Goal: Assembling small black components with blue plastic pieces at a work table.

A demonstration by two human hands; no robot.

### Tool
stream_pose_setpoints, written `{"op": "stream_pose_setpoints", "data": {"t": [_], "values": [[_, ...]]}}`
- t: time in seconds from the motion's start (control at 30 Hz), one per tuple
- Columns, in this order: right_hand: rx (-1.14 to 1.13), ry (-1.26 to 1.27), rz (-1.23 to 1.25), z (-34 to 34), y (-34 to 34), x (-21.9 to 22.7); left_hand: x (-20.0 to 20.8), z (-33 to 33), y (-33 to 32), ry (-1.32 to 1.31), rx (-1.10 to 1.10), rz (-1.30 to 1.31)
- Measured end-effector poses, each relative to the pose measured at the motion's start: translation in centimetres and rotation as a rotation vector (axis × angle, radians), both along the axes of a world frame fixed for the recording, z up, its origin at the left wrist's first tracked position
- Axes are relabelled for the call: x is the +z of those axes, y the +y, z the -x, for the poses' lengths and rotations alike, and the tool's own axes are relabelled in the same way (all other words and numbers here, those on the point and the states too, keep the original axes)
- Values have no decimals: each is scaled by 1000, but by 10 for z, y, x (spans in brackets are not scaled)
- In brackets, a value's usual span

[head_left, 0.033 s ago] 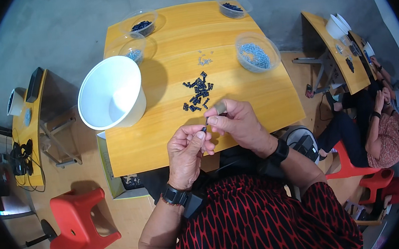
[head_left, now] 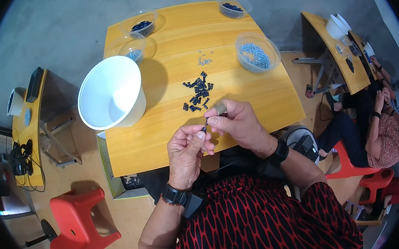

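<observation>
My left hand [head_left: 188,150] and my right hand [head_left: 238,122] meet over the front edge of a yellow wooden table [head_left: 172,141]. Together their fingertips pinch a small black part [head_left: 205,124]. The right hand's fingers also hold a small grey piece near the thumb. Just beyond the hands lies a loose pile of small black parts [head_left: 198,92], and further back a few small silver screws [head_left: 204,59].
A large white bucket [head_left: 110,93] stands at the table's left. Clear plastic bowls hold silver screws [head_left: 256,53], [head_left: 131,50] and black parts [head_left: 142,25], [head_left: 232,7]. A red stool [head_left: 81,225] is at lower left. Another person [head_left: 389,122] sits at the right table.
</observation>
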State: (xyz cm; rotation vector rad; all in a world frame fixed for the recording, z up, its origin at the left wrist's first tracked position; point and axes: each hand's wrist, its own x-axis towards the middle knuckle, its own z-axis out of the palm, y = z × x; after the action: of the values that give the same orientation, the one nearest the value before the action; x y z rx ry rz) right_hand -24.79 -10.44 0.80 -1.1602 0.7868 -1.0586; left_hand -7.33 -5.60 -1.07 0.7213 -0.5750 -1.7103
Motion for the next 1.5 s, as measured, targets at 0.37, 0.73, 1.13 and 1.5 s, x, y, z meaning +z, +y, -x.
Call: {"op": "stream_pose_setpoints", "data": {"t": [0.37,0.73,1.13,1.5], "values": [[-21,157,130,-3,7,10,1,2,1,9,17,1],[-46,182,183,-5,7,8,0,2,1,14,24,-15],[3,290,335,-3,1,11,2,6,5,-90,51,-8],[88,310,419,11,2,10,1,7,5,-71,27,28]]}}
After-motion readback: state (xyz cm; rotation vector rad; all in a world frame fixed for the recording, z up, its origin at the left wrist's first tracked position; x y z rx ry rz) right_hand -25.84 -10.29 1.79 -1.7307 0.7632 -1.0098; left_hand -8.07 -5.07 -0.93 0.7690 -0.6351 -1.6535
